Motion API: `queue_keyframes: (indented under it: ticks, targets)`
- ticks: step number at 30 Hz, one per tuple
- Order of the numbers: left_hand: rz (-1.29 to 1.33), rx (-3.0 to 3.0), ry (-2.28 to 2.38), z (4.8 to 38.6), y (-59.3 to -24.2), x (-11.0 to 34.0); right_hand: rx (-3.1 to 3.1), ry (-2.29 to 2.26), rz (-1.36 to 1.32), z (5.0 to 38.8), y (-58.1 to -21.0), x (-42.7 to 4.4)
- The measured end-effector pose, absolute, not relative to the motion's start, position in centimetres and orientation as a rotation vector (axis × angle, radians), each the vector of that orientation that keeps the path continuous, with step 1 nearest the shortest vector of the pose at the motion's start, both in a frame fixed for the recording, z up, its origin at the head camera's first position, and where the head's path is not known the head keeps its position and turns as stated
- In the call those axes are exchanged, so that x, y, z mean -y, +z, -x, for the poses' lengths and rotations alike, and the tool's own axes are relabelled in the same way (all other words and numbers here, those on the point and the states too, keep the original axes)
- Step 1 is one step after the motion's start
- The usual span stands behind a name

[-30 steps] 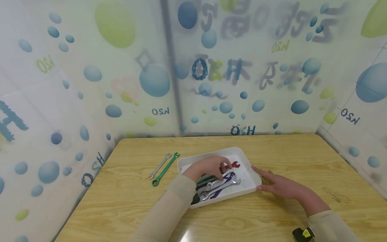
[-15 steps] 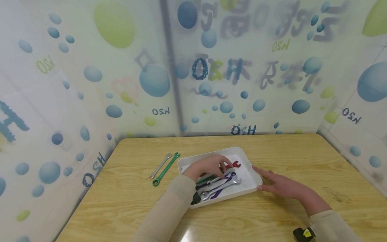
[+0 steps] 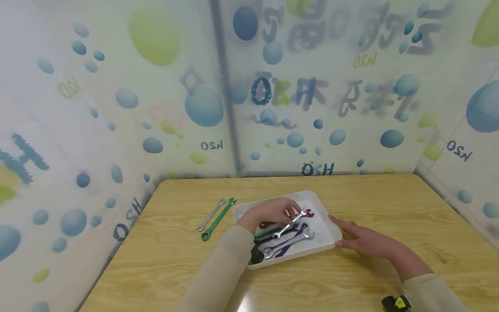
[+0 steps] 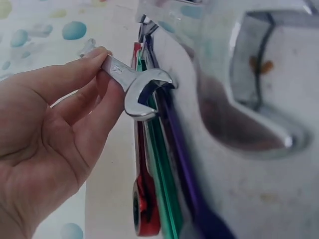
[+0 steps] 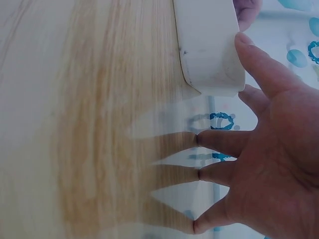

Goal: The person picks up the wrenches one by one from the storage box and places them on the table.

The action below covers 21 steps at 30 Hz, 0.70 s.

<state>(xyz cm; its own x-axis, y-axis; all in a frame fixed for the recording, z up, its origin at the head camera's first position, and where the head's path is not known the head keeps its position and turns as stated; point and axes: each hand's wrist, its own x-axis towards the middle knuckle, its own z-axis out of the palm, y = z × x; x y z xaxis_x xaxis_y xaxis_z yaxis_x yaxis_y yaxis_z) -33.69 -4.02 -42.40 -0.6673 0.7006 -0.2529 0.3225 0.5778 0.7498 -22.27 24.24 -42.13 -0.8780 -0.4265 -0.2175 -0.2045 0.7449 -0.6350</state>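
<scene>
In the head view my left hand (image 3: 274, 211) is over the white tray (image 3: 325, 232). Its thumb and fingers pinch a small silver wrench (image 3: 287, 225), tilted above the other tools. The left wrist view shows that wrench's open end (image 4: 142, 94) beyond the fingertips. Under it lie a red wrench (image 4: 146, 201), a green wrench (image 4: 164, 184) and a purple wrench (image 4: 182, 154). A larger silver wrench (image 3: 286, 245) lies along the tray's near side. My right hand (image 3: 368, 239) touches the tray's right end with its thumb and a finger, its fingers spread straight.
Left of the tray, a silver wrench (image 3: 211, 215) and a green wrench (image 3: 219, 219) lie side by side on the wooden table (image 3: 187, 268). A black item (image 3: 256, 255) sits in the tray's near left corner. Patterned walls (image 3: 273, 143) stand behind the table.
My left hand has raised the small silver wrench off the other wrenches, and it now shows whole across them. The right hand stays at the tray's end. The head view has shifted slightly.
</scene>
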Motion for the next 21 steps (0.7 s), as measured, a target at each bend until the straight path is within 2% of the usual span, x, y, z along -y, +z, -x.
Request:
queue_keyframes:
  ticks: [8,21]
  targets:
    - [-0.764,-2.234,0.977,33.8,-41.9,4.2,-2.599,-0.872,0.477,22.4,-42.3,-24.4]
    - [-0.801,-2.326,0.966,32.6,-38.8,5.5,-2.596,-0.842,0.465,22.6,-42.5,-24.5]
